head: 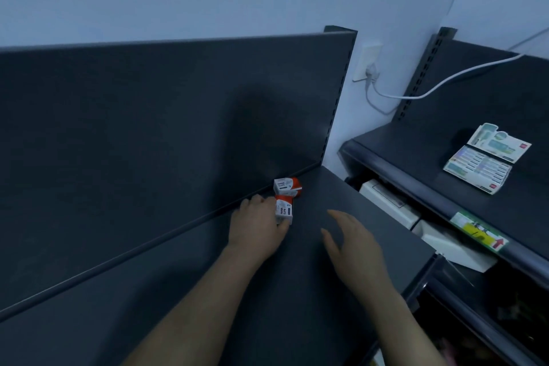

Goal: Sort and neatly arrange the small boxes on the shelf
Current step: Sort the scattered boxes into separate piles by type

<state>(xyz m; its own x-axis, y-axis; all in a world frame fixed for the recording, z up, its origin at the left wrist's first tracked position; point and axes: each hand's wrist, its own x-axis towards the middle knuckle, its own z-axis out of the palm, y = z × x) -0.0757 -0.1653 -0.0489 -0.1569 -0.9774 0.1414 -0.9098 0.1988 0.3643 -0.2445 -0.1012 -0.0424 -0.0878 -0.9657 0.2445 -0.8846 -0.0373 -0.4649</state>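
Head view: two boxes, left hand [255,226] grasps near box [284,211], far box [287,186] beside; right hand [353,244] fingers released.

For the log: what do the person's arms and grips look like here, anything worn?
Both arms are bare as far as the frame shows: no sleeve on the left forearm or right forearm. The left grip and right grip are ungloved. No watch, band or ring is visible, though the picture is dim.
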